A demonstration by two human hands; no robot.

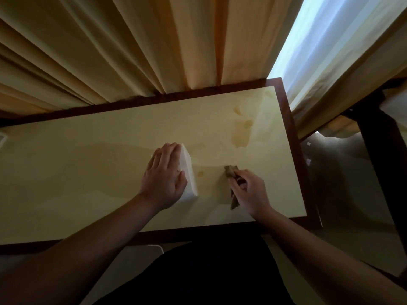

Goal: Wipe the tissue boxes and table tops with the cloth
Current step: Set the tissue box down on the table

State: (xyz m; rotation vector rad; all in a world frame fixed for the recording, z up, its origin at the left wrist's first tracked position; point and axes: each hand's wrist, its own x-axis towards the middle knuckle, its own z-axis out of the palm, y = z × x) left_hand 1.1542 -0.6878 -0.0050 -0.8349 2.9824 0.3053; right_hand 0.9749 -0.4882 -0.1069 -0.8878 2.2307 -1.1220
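A white tissue box (189,172) stands on the cream table top (88,164), near the middle. My left hand (164,175) lies flat on top of the box, fingers straight, thumb along its right side. To the right of the box, my right hand (250,192) grips a brown cloth (231,171) and holds it against the table surface. Part of the cloth sticks out ahead of my fingers and another part trails below my palm.
The table has a dark wooden rim (295,137). Yellowish stains (241,135) mark the far right of the top. Beige curtains (110,51) hang right behind the table. A second dark-framed table (374,137) stands at the right. A small white object (2,137) sits at the left edge.
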